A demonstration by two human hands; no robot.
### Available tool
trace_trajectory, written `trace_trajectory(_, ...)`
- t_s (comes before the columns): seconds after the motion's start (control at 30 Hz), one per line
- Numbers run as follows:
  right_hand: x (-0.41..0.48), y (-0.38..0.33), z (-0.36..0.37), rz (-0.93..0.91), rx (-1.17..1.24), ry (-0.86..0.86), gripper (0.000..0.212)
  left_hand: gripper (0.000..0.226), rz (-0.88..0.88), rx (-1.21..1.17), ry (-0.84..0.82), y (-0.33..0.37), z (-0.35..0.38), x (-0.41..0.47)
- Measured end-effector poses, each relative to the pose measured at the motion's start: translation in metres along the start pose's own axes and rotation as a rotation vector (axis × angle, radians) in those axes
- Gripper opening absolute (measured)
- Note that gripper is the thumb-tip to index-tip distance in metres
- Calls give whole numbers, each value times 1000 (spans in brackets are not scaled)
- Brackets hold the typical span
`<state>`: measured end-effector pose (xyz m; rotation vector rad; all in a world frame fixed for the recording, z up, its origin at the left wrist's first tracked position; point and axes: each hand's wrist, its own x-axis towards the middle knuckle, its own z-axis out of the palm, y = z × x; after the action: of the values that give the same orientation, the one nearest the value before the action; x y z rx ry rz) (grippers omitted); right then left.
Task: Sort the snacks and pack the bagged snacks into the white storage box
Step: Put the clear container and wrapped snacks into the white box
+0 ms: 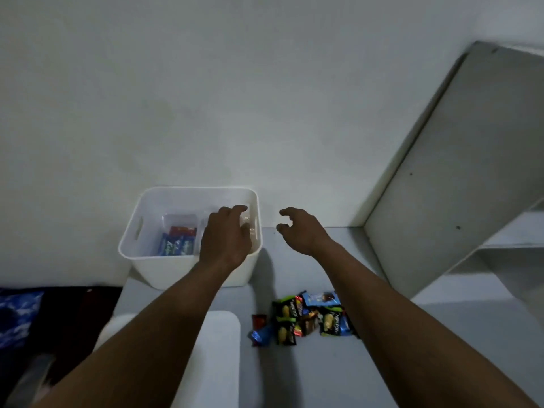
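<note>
Head view: our left hand (226, 237) hangs over the white storage box (188, 273), grip unclear; right hand (300, 231) hovers empty, relaxed

storage box (147, 269): white plastic, smooth, matt | snack bags (306, 316): glossy foil wrappers | table (294, 260): smooth, matt

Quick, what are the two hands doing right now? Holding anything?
Left hand: over the white box, fingers bent; cannot tell if it holds anything.
Right hand: open, holding nothing.
</note>
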<state>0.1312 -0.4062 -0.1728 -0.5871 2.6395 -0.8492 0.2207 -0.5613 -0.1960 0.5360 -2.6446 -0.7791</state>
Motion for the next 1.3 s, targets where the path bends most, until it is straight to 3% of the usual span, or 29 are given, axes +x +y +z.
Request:
trace_trajectory(0.1, -20, 61, -5, 41, -3, -54, 54, 27, 73, -11, 114, 25, 35, -46)
trace_trajectory(0.2, -34, 126, 6, 94, 0, -103, 62, 22, 60, -24, 74, 31, 81, -85)
trace_trajectory(0.27, -43, 167, 20, 153, -22, -139, 70, 31, 49, 20, -23, 25, 114, -107)
trace_trajectory(0.4, -53, 232, 47, 244, -192, -227, 84, 70, 17, 120, -151, 4, 178, -130)
trace_trajectory(0.5, -50, 268, 69, 154, -271, -274, 87, 81, -85, 340, -317, 0, 217, -133)
trace_trajectory(0.6, -48, 293, 92, 6, -325, -202, 78, 78, -52, 469, -305, -5, 243, -136)
trace_trajectory(0.7, -48, 303, 107, -147, -402, 89, 59, 70, 23, 515, -234, -15, 256, -136)
trace_trajectory(0.77, -48, 304, 111, -214, -375, 172, 52, 65, 69, 461, -224, -17, 259, -136)
trace_trajectory(1.03, -43, 302, 93, -247, -336, 205, 36, 33, 15, 185, -225, -5, 243, -124)
trace_trajectory(1.3, -36, 248, 39, -202, -278, 206, 29, 36, 52, 16, -70, 32, 175, -102)
